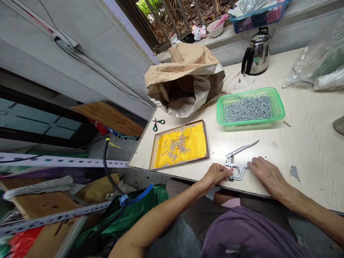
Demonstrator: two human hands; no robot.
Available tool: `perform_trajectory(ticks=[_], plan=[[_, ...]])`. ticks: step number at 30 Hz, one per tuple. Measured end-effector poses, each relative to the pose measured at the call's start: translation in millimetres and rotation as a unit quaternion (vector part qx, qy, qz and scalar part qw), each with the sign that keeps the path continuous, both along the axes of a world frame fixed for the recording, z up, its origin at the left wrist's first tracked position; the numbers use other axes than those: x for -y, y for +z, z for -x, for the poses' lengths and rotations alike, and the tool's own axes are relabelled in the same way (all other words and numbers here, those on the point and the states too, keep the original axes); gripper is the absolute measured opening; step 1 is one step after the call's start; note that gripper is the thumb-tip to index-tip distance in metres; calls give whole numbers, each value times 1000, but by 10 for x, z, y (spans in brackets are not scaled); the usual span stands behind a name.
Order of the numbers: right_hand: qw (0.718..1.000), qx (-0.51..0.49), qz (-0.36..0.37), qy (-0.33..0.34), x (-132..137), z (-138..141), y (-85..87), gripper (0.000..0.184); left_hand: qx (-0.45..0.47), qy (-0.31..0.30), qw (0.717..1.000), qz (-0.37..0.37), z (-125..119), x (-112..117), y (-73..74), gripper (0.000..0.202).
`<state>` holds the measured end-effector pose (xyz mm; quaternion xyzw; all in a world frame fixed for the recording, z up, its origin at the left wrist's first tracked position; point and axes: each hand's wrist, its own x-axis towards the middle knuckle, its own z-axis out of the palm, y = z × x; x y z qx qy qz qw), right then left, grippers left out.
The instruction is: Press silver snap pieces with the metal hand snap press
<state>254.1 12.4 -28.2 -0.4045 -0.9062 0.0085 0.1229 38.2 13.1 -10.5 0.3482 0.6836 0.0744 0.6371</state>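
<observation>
A small metal hand press tool (236,165) with a long silver lever lies on the pale table (309,143) near its front edge. My left hand (216,174) is curled with its fingertips pinched at the tool's left jaw; what they pinch is too small to see. My right hand (266,172) rests flat on the table just right of the tool, fingers stretched and touching its base. A shallow brown tray (179,145) with a yellow lining holds several small metal pins to the left. A green basket (250,108) full of silver metal pins stands behind the tool.
An open brown paper sack (185,80) stands at the back of the table, green-handled scissors (158,124) beside it. A steel kettle (256,53) and clear plastic bags (321,61) sit at the back right. Shelving and clutter fill the floor left of the table.
</observation>
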Motion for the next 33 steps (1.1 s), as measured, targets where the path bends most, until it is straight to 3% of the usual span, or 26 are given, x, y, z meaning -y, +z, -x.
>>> perform_trajectory(ticks=[7,12,13,17,22,27,33], plan=[[999,28,-24,-11,13,30,-49,27,-9,-40,999,29,24,-71,19,31],[997,53,51,7,-56,-57,-44,21,-19,-58,997,47,0,-129,103,27],[997,48,58,15,-98,-94,-47,26,-18,-57,997,47,-3,-131,109,27],[997,40,61,38,-347,-230,-113,90,-23,-50,997,52,-6,-123,83,25],[990,49,113,63,-602,-265,-218,109,-29,-41,997,58,-1,-108,27,24],[990,43,119,58,-654,-262,-202,107,-21,-40,998,49,11,-96,17,29],[993,28,110,40,-632,-211,-68,75,-23,-36,998,49,-8,-94,42,23]])
